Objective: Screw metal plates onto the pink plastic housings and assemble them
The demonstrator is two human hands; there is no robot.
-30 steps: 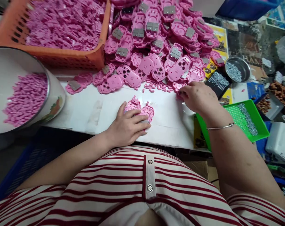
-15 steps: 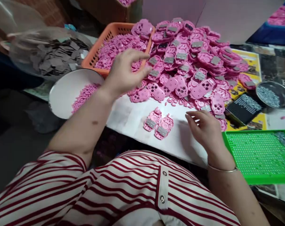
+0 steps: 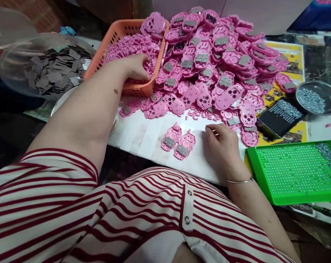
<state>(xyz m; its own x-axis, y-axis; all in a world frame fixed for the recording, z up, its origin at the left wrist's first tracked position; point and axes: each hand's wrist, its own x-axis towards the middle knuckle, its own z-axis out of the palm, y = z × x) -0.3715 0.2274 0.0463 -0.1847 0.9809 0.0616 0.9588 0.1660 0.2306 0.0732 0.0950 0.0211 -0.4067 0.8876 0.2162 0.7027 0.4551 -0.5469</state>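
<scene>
1. Left hand point(image 3: 138, 68) is in the orange basket point(image 3: 139, 89), down among the small pink parts point(image 3: 124, 45); its fingertips are partly hidden, so I can't tell whether it grips one.
2. Right hand point(image 3: 221, 142) is over the tabletop point(image 3: 143, 133), nearer the wearer than the basket and off to its right, fingers curled, thumb close to them; whether anything small sits inside, I can't tell.
3. Between that hand and the basket, here are two pink casings, the left one point(image 3: 171, 138) and the right one point(image 3: 185, 146), lying side by side, hollow sides up, each with a grey plate.
4. Right beside the basket, a big heap of pink shells point(image 3: 206, 54) piles high, loose pink bits point(image 3: 200, 115) at its near edge.
5. Well right of the basket: a green tray point(image 3: 304, 199) with silvery pieces along one end.
</scene>
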